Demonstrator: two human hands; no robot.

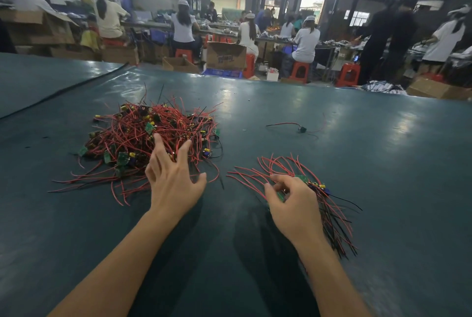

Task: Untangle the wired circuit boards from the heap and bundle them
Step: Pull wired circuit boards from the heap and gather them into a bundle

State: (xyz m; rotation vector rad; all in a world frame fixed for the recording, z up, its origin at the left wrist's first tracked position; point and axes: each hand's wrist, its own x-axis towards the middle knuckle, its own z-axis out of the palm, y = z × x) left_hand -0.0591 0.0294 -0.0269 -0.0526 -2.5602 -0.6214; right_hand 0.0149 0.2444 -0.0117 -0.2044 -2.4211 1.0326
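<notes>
A tangled heap (143,135) of small green circuit boards with red and black wires lies on the dark green table (332,117), left of centre. My left hand (171,176) reaches over the heap's near right edge with fingers spread and straight, its fingertips at the wires. To the right lies a smaller sorted bundle (314,189) of boards, its red wires fanning away and towards me. My right hand (293,204) rests on that bundle with curled fingers, pinching a green board between thumb and fingers.
One loose wired part (301,128) lies alone farther back on the table's right. A black cable (63,92) runs across the far left corner. Beyond the far edge stand cardboard boxes (226,56), red stools and several seated workers.
</notes>
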